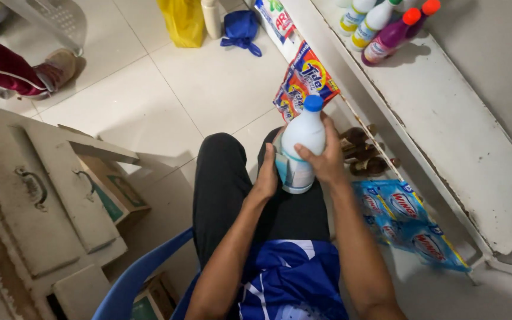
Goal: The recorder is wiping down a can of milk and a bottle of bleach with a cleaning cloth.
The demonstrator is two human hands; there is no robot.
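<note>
Seated on our blue chair (126,283), we hold a white bottle (301,148) upright at mid-frame: right hand (322,155) wrapped around its body, left hand (266,176) cupping its lower side. It looks like handling or inspecting; any next move needs a steady grip.

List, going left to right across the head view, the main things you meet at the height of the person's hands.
Cardboard box → left hand → white bottle with blue cap → right hand → brown bottles → white shelf
</note>
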